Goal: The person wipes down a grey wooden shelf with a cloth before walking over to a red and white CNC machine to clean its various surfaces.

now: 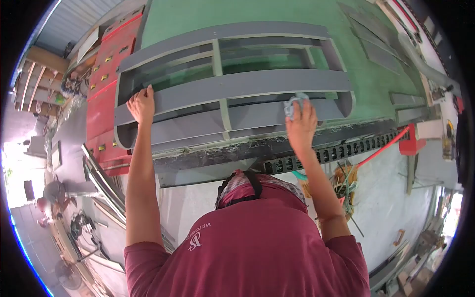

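Observation:
A grey shelf unit (pixel 198 93) with long boards and pale-edged dividers lies on a green work surface (pixel 237 12). Its left end is gripped by my left hand (pixel 142 104), with the fingers closed over the edge of the middle board. Toward the right end, my right hand (pixel 304 123) presses a crumpled light blue-grey cloth (pixel 290 110) against the front part of the unit. The fingers of that hand are bent over the cloth. Part of the cloth is hidden under them.
Red drawer cabinets (pixel 106 94) stand to the left. Flat grey panels (pixel 373 39) lie on the green surface at the right. A black slotted rail (pixel 336 152) runs along the near edge, beside a red bar (pixel 383 148). Offcuts and tools litter the floor around.

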{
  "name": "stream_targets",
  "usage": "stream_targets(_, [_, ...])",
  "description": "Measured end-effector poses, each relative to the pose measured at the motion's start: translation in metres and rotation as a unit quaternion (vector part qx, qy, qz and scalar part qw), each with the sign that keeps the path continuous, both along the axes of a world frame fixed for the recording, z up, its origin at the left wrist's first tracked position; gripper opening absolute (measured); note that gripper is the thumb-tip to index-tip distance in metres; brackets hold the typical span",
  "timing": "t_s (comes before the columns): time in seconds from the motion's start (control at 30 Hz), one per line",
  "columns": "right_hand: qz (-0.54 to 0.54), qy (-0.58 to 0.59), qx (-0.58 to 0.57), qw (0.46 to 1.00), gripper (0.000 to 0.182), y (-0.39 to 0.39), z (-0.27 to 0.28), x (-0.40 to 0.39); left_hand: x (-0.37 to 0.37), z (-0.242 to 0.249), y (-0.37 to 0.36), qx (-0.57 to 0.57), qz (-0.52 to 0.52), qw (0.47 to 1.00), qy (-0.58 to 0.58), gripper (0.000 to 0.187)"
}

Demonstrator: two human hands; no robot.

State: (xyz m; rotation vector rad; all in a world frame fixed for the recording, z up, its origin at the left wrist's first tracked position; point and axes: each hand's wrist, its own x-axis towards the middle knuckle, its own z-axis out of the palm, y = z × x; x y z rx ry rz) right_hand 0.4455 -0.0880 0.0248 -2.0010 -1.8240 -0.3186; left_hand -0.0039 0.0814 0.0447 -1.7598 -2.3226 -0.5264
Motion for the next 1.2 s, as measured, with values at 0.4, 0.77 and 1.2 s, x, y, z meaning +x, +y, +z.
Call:
stream_targets(0.4, [0.263,0.077,-0.008,0.962,0.043,0.021,0.004,-0.119,0.004,0.003,-0.004,0.035,-0.003,0.999,-0.012,0.042])
stream_targets(0.77, [0.210,0.032,-0.038,0.976,0.032,0.033,0.000,-0.125,0.005,0.004,-0.005,0.014,0.000,1.000,-0.002,0.044])
stream_targets(1.2, [0.300,0.208,-0.163,0.917,0.033,-0.020,0.023,-0.098,0.004,0.004,-0.004,0.011,0.003,1.000,-0.004,0.045])
